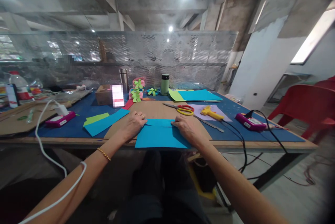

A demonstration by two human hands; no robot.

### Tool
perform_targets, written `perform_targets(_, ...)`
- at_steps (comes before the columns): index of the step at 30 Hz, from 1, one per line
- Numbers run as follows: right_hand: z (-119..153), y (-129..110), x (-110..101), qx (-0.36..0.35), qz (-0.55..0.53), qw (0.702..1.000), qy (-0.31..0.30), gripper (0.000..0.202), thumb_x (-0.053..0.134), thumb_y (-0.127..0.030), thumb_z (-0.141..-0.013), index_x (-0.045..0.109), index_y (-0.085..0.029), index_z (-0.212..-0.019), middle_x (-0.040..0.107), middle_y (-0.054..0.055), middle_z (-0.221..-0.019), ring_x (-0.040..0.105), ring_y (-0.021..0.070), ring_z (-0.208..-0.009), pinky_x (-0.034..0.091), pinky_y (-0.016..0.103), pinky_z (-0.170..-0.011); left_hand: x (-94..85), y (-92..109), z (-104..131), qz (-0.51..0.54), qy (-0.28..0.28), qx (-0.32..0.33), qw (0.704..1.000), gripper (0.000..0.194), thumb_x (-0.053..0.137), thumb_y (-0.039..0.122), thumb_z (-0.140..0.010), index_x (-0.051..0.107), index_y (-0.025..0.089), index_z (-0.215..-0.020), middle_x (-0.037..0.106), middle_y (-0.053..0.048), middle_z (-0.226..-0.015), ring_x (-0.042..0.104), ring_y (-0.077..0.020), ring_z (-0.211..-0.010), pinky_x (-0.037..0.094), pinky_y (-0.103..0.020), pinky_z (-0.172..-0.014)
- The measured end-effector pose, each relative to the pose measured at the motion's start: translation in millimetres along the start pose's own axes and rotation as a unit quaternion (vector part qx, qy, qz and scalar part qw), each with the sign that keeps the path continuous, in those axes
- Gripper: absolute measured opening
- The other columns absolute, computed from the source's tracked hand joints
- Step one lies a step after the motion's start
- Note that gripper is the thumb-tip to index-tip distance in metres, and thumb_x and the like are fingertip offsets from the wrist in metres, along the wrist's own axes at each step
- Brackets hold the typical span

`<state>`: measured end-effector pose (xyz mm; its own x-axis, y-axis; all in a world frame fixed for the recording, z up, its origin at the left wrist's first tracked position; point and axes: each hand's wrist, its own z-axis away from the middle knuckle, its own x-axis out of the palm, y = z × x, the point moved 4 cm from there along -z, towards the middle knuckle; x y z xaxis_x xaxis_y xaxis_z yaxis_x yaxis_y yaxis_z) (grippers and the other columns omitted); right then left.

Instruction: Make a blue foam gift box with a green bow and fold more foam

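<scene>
A sheet of blue paper lies at the table's front edge on a brown cardboard sheet, its far edge folded over in a narrow strip. My left hand is closed on the left end of that fold, with a ring on one finger. At the other end, my right hand pinches the fold between thumb and curled fingers. Just beyond the paper are scissors with red and yellow handles. A craft knife lies right of my right hand, near a yellow glue gun.
Blue and green paper strips lie to the left. Farther back stand a cardboard box, a green flask and pink-and-green paper pieces. Purple power sockets with cables sit at both sides. A white cable crosses my left forearm.
</scene>
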<state>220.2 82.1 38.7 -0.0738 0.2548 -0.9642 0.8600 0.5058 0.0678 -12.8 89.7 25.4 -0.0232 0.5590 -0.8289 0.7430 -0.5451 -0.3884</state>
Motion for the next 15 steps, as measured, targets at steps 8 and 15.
perform_targets(8,-2,1,9,-0.005,0.004,1.0,-0.024,0.029,0.042,-0.02,-0.103,0.071,-0.013,-0.103,0.062,0.011,-0.102,0.058,0.0181,-0.095,0.036,0.025,-0.077,-9.7,6,3,-0.006,-0.034,0.011,0.999,0.015,0.053,0.009,-0.092,0.067,0.014,-0.09,0.064,-0.011,-0.093,0.055,-0.0234,-0.086,0.036,-0.037,-0.078)
perform_targets(15,-3,0,10,-0.013,0.021,0.999,-0.024,0.029,0.044,-0.018,-0.102,0.072,-0.011,-0.104,0.063,0.014,-0.104,0.058,0.0205,-0.096,0.038,0.027,-0.079,-7.1,1,13,0.047,-0.03,-0.009,0.998,0.019,0.051,0.011,-0.095,0.069,0.015,-0.093,0.066,-0.01,-0.096,0.057,-0.0226,-0.092,0.04,-0.035,-0.082)
